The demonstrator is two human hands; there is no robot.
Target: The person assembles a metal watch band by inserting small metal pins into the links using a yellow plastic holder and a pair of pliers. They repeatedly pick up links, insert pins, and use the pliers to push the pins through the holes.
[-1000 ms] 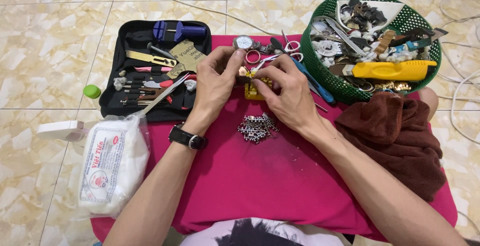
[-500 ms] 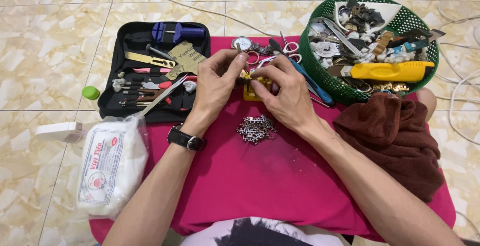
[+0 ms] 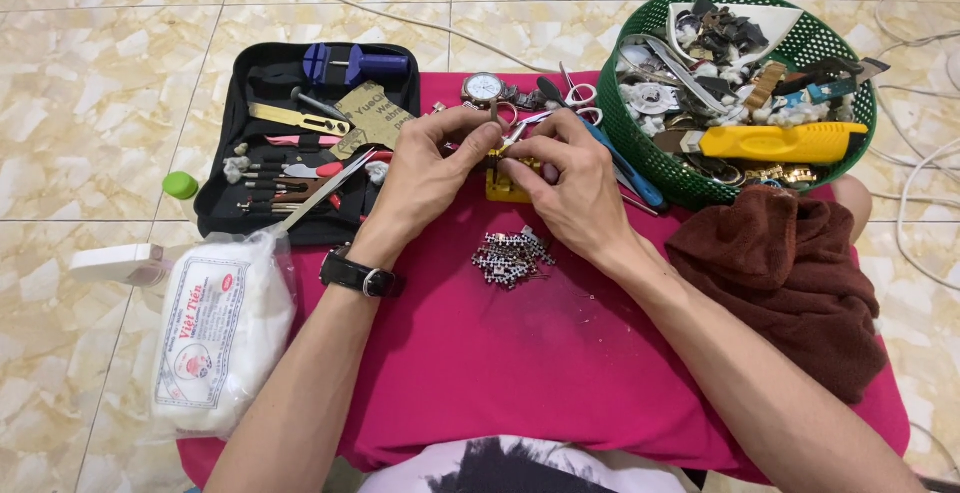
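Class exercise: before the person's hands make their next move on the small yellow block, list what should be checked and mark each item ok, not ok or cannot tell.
1. Both hands on the work: left hand and right hand meet over the yellow block: ok.
2. Block seated flat on the pink cloth: cannot tell, fingers cover most of it.
3. Small part pinched between the fingertips: cannot tell, too small.
4. Metal watch band lies apart from the hands, on the cloth: ok.
5. Open tool case beside the left hand: ok.
6. Green basket of parts close to the right hand: ok.
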